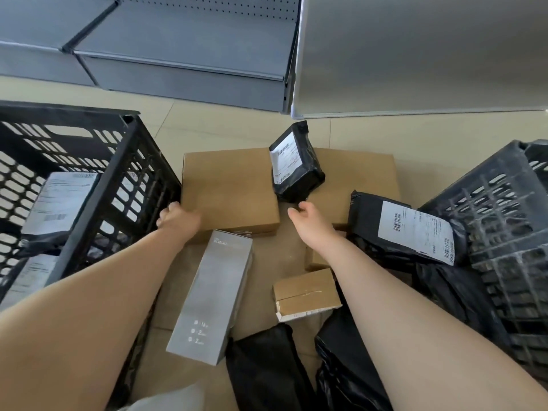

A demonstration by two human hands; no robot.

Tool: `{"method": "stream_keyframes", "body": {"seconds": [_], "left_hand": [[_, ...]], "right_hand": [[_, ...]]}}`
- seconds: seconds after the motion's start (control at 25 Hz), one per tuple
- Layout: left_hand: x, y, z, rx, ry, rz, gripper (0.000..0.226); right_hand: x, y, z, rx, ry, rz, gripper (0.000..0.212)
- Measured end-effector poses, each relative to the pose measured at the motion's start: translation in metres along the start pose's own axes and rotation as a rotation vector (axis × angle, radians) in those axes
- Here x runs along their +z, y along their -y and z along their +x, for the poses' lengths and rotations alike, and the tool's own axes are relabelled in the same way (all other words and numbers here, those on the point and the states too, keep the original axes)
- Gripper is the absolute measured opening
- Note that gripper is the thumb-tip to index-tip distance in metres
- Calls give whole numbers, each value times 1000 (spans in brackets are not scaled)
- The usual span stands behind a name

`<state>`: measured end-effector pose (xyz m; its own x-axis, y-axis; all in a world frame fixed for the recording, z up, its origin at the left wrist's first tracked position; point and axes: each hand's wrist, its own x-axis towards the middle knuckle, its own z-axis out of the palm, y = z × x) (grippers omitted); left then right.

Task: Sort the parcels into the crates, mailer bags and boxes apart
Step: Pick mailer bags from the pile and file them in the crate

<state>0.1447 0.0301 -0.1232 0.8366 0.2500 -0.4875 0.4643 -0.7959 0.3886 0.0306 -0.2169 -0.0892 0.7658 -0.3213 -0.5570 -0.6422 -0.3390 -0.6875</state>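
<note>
A flat brown cardboard box (228, 188) lies on the floor in the middle. My left hand (175, 219) grips its near left corner, fingers curled over the edge. A small black mailer bag (296, 164) with a white label stands tilted on the boxes just beyond my right hand (308, 216), which hovers with relaxed fingers and holds nothing. A second brown box (367, 179) lies behind it. A grey upright carton (213, 295) and a small taped box (307, 293) lie nearer me. The black crate on the left (118, 185) holds labelled mailer bags.
A second black crate (504, 221) sits tipped at the right, with a labelled black mailer bag (406, 229) leaning on it. More black bags (350, 369) lie at the bottom. Grey metal shelving (184, 54) stands behind on the tiled floor.
</note>
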Motion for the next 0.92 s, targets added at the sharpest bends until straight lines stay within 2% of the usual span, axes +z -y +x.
{"method": "stream_keyframes", "body": {"seconds": [0.2, 0.4, 0.64, 0.8, 0.92], "left_hand": [[3, 23, 17, -106, 37, -177, 62], [6, 25, 19, -35, 30, -211, 60], [4, 22, 12, -38, 80, -354, 43], [-2, 24, 12, -64, 69, -446, 50], [-8, 20, 6, -70, 18, -473, 50]], "right_hand": [[34, -7, 28, 53, 85, -33, 65], [46, -15, 38, 87, 142, 3, 64], [51, -16, 40, 100, 167, 121, 71], [52, -14, 40, 101, 127, 207, 82], [53, -7, 40, 78, 43, 207, 75]]}}
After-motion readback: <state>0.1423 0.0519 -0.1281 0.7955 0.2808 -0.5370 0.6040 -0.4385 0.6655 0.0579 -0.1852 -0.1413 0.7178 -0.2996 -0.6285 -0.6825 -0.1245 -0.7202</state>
